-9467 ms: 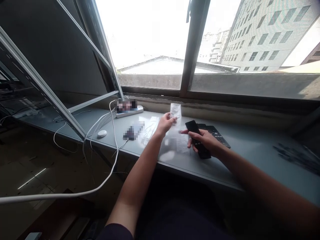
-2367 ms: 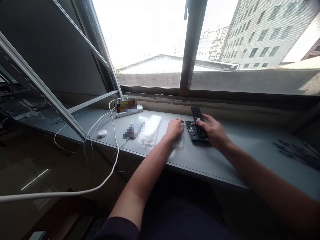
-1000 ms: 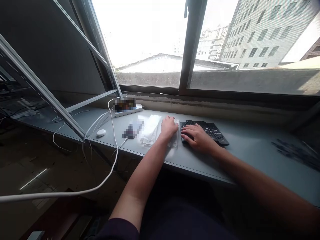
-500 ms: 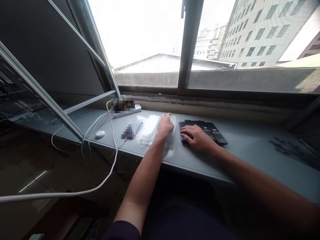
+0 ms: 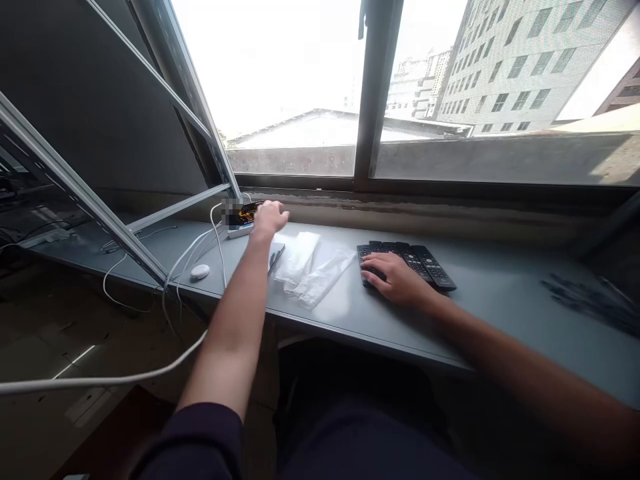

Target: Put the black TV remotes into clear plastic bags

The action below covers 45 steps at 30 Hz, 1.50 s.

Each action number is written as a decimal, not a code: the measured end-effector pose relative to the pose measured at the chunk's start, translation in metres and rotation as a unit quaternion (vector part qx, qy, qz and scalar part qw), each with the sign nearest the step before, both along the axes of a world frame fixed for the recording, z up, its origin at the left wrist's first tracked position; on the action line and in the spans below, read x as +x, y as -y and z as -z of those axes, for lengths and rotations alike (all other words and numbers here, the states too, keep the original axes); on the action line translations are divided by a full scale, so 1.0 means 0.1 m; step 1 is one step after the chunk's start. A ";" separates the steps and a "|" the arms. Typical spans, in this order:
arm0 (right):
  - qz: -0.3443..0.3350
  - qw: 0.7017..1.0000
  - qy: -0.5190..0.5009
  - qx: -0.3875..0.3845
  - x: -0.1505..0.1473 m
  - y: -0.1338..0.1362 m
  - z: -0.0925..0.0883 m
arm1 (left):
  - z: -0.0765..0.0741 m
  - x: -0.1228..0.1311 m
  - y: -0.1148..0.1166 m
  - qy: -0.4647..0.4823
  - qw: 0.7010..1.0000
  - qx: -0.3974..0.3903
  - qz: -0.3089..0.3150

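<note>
My left hand (image 5: 271,217) is at the right end of a dark flat device with an orange lit picture (image 5: 247,213), which leans by the power strip (image 5: 240,231). Its thumb stands apart and the fingertips are partly hidden, so contact with the device is unclear. Clear plastic bags (image 5: 325,277) lie flat on the table, right of that forearm. My right hand (image 5: 395,275) rests with fingers spread over the left part of a row of several black remote controls (image 5: 434,267). It covers some of their buttons.
White cables (image 5: 193,243) loop off the table's (image 5: 500,313) front edge at left. A round white disc (image 5: 200,272) sits near them. Part of a flat device (image 5: 277,255) shows beside my left forearm. Metal frame bars (image 5: 95,200) slant across the left; a window stands behind.
My left hand has left the plastic bags and moved left and back to the dark device. The upper bag now lies slanted. My right hand stays on the remotes.
</note>
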State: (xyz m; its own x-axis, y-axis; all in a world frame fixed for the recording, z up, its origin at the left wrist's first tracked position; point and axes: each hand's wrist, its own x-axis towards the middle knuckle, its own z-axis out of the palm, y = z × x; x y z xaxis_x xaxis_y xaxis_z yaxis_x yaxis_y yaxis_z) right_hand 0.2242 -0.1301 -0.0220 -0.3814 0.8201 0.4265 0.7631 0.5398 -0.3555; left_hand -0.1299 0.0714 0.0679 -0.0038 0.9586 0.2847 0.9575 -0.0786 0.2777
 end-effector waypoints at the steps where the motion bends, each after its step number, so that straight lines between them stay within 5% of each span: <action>1: 0.001 1.000 0.001 -0.002 0.01 0.00 0.00 | 0.00 -0.18 -0.07 -0.023 0.999 0.015 -0.038; 6: -0.009 1.000 -0.001 0.007 0.02 -0.01 0.00 | 0.16 -1.05 -0.15 -0.102 0.984 0.055 -0.133; 11: -0.010 1.000 -0.004 0.014 0.00 -0.02 -0.01 | 0.31 -1.45 -0.10 -0.136 0.977 0.087 -0.136; 27: -0.008 1.000 -0.011 0.011 -0.01 -0.01 -0.02 | 0.32 -1.63 -0.48 -0.122 0.985 0.085 -0.087; 39: -0.009 1.000 -0.006 0.011 -0.01 0.00 -0.04 | 0.54 -1.66 -0.44 -0.127 0.983 0.123 -0.058; 45: -0.010 1.000 -0.008 0.010 -0.02 0.00 -0.03 | 0.52 -1.63 -0.41 -0.132 0.982 0.116 -0.068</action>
